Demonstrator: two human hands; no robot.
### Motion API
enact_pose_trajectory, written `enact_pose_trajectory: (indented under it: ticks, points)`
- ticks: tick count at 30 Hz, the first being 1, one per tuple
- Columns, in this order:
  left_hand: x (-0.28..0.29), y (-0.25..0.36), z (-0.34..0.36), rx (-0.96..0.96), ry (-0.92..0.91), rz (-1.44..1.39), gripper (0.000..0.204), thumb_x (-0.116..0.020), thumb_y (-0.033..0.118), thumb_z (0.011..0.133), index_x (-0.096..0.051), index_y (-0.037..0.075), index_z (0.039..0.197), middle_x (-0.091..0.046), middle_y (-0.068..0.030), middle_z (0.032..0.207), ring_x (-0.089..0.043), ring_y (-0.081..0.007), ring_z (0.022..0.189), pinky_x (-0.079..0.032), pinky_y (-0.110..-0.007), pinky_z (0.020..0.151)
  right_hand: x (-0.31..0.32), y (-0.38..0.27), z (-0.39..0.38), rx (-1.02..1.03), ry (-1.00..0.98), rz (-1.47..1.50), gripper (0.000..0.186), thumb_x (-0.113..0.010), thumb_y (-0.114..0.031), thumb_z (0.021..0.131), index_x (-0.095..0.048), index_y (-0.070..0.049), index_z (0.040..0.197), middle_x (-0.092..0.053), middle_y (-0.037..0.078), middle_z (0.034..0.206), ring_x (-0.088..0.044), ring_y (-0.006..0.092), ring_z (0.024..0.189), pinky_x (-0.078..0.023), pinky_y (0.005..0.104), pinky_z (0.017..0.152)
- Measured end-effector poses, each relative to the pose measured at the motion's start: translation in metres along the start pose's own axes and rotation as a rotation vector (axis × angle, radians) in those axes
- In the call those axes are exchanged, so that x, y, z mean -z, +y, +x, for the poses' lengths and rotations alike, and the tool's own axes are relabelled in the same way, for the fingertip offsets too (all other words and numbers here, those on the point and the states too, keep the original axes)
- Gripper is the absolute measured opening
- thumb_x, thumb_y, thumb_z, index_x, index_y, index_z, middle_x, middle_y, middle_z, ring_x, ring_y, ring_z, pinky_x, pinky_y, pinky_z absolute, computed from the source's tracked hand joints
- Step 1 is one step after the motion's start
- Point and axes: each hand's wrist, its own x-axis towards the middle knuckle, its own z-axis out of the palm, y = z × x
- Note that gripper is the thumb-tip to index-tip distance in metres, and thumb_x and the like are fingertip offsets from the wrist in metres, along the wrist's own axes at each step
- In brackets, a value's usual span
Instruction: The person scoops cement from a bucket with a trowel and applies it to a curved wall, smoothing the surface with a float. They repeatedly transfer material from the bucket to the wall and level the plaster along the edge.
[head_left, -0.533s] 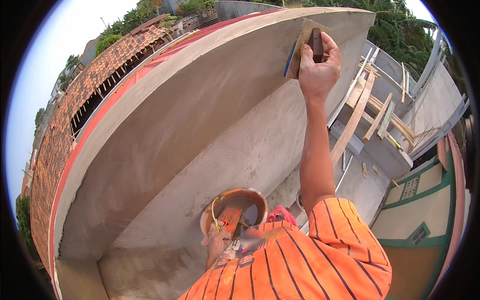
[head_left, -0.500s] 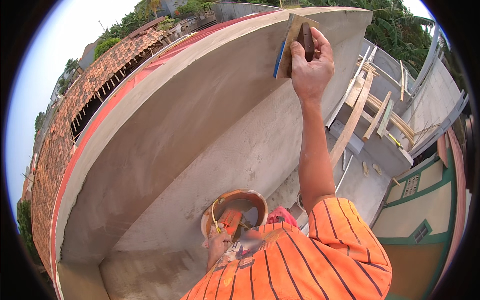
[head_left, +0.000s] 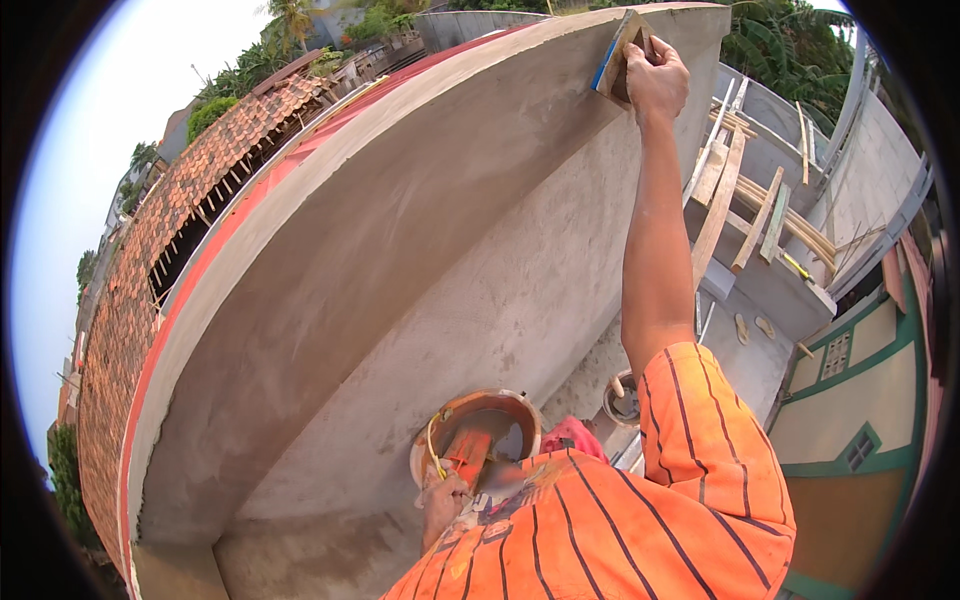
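Far up the wall, my right hand (head_left: 658, 82) is closed round the dark handle of a plastering float (head_left: 618, 58) with a blue edge. The float's flat face lies against the grey plastered wall (head_left: 400, 225), close under its top edge. Low in the middle, my left hand (head_left: 443, 500) is closed at the near rim of a round bucket (head_left: 530, 415), on its thin yellow handle (head_left: 432, 440). Murky water and a flat orange-red object (head_left: 469, 450) are in the bucket; I cannot make out its kind.
A smaller bucket (head_left: 622, 398) stands on the right, past my sleeve. Wooden planks (head_left: 722, 200) lie over a low ledge at the far right, with a pair of sandals (head_left: 742, 328) on the floor below. Beyond the wall is a tiled roof (head_left: 190, 170).
My right hand has moved the float to the right and slightly up along the wall. My left hand stays at the bucket, and the smaller bucket shows more now.
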Motion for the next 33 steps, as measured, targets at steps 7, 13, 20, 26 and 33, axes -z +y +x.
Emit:
enact_pose_trajectory:
  ticks: [7,13,20,26,33]
  points:
    - [-0.006,0.002,-0.003,0.003,0.021,-0.008,0.035,-0.061,0.001,0.08,-0.05,0.001,0.113,-0.046,-0.0041,0.082,-0.049,-0.0147,0.071,-0.04,-0.03,0.063,-0.014,0.008,-0.019,0.223,-0.25,0.213,0.049,-0.082,-0.022,0.081,-0.069,-0.004,0.125,-0.076,0.007,0.102,-0.071,0.0132,0.086,-0.054,0.0268,0.082]
    - [-0.006,0.0,-0.007,-0.001,0.037,-0.031,0.035,-0.061,0.001,0.08,-0.05,0.001,0.113,-0.046,-0.0043,0.082,-0.049,-0.0149,0.071,-0.04,-0.03,0.064,-0.002,0.01,0.011,0.067,-0.159,0.087,0.043,-0.081,-0.012,0.084,-0.069,0.0,0.123,-0.075,0.007,0.1,-0.067,0.0083,0.087,-0.053,0.0223,0.08]
    - [-0.007,-0.001,-0.006,0.003,0.053,-0.056,0.035,-0.061,0.001,0.08,-0.05,0.001,0.113,-0.046,-0.0046,0.082,-0.049,-0.0153,0.071,-0.041,-0.031,0.064,0.028,-0.059,-0.195,0.604,-0.492,0.399,0.041,-0.081,-0.008,0.081,-0.07,-0.007,0.12,-0.071,0.006,0.102,-0.068,0.0126,0.082,-0.057,0.0259,0.074]
    - [-0.012,0.001,-0.004,-0.003,0.062,-0.071,0.036,-0.062,0.001,0.08,-0.051,0.0,0.114,-0.047,-0.0049,0.082,-0.05,-0.0155,0.072,-0.041,-0.031,0.064,0.076,-0.113,-0.261,0.784,-0.852,0.621,0.05,-0.084,-0.011,0.073,-0.069,-0.017,0.12,-0.068,0.006,0.101,-0.068,0.0242,0.092,-0.058,0.0352,0.075]
    - [-0.022,-0.004,-0.004,0.004,0.111,-0.252,0.036,-0.062,0.001,0.08,-0.051,0.0,0.114,-0.047,-0.0052,0.081,-0.05,-0.0158,0.072,-0.041,-0.031,0.064,0.097,-0.173,-0.084,0.551,-1.408,0.682,0.048,-0.076,-0.025,0.091,-0.058,-0.01,0.133,-0.064,0.012,0.127,-0.067,0.0211,0.105,-0.056,0.0348,0.088]
